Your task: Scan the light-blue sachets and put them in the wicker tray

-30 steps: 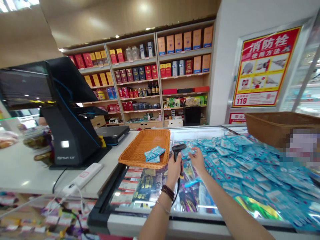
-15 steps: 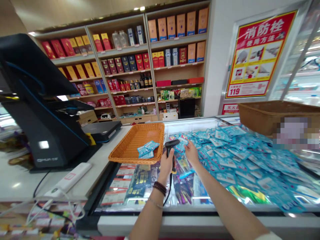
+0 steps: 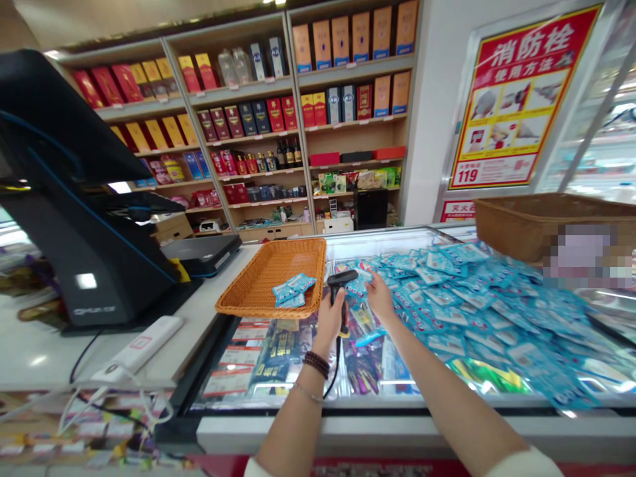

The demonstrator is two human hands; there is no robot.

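Observation:
My left hand (image 3: 330,319) grips a black barcode scanner (image 3: 339,285) by its handle, head pointing right, its cable hanging down past my wrist. My right hand (image 3: 380,298) holds a small blue packet (image 3: 358,285) right in front of the scanner head. Both hands hover over the glass lid of a chest freezer (image 3: 377,252). A large pile of the same blue packets (image 3: 472,298) covers the lid to the right. An orange woven tray (image 3: 268,278) to the left holds a few blue packets (image 3: 293,290) at its near corner.
A black cash-register terminal (image 3: 79,218) stands on the white counter (image 3: 44,351) at left, with a white device (image 3: 139,348) and cables near the edge. A brown wicker basket (image 3: 527,222) sits at the far right. Shelves of boxed goods (image 3: 278,126) line the back wall.
The view has shifted left and slightly down. Both hands stay close together over the freezer lid, with the packet still held at the scanner head.

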